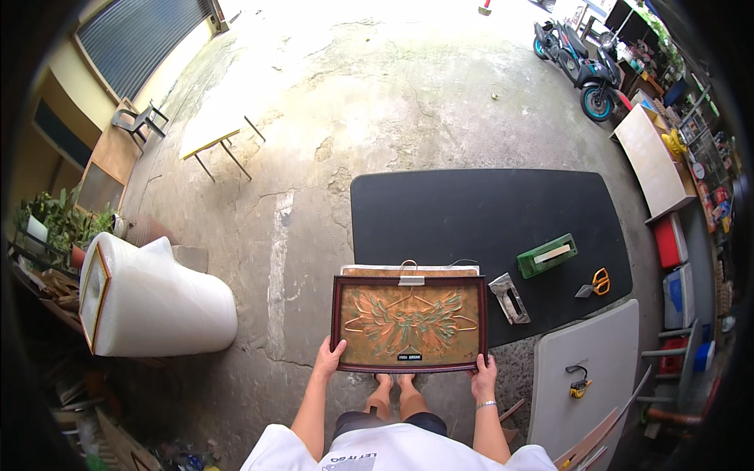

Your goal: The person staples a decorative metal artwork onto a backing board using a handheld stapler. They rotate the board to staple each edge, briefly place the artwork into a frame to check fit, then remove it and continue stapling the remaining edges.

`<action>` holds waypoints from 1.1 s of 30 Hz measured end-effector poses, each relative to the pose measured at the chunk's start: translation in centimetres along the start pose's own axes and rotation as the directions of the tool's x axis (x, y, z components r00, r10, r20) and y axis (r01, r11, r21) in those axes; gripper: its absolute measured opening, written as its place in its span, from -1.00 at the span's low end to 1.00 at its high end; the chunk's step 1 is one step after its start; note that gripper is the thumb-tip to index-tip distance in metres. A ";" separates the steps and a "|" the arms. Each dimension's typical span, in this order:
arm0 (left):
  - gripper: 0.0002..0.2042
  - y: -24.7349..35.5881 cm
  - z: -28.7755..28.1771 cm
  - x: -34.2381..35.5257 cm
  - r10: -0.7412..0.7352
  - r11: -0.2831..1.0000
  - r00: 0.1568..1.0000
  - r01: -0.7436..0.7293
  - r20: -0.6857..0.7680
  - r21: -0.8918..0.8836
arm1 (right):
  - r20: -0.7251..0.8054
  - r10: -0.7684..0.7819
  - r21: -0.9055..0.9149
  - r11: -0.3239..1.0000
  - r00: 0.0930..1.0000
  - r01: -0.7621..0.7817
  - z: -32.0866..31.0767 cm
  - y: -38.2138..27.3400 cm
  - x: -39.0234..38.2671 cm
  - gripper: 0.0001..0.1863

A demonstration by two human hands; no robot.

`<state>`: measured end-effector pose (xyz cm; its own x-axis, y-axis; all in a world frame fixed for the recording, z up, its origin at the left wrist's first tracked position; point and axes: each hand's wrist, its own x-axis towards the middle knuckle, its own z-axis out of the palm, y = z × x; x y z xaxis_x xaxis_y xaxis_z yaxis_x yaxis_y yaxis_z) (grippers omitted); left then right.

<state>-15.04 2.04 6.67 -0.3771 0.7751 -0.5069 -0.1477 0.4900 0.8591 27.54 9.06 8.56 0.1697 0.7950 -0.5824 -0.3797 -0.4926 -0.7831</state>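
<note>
Framed picture (409,323) right by the black table (471,216), left hand (327,359) and right hand (484,378) fingers gripping it near the bottom corners.

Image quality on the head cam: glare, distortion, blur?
Head view: concrete floor blows out toward the top, almost swallowing the white table; head view: edges of the black tabletop bow, image corners go black; head view: framed picture, gripped by left hand and right hand, shows no obvious motion blur.
</note>
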 end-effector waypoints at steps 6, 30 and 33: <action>-0.39 -0.3 -1.4 1.0 -0.136 0.917 0.948 0.231 0.289 -0.326 | -0.084 -0.370 -0.661 0.716 0.925 0.226 -2.6 1.9 2.3 -0.75; -0.50 1.5 -1.2 1.8 -0.146 0.861 0.896 0.323 0.419 -0.392 | -0.273 -0.302 0.274 0.886 0.913 0.375 0.5 -9.5 -8.7 -0.73; -0.50 4.6 -0.7 0.5 -0.070 0.885 0.922 0.234 0.380 -0.403 | -0.449 -0.263 0.442 0.765 0.854 0.468 -4.5 -10.6 -8.5 -0.69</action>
<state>-16.52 4.40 10.47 0.0103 0.8320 -0.5547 -0.5876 0.4539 0.6699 34.19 5.92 20.80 0.6535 0.6492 -0.3892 -0.6128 0.1520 -0.7755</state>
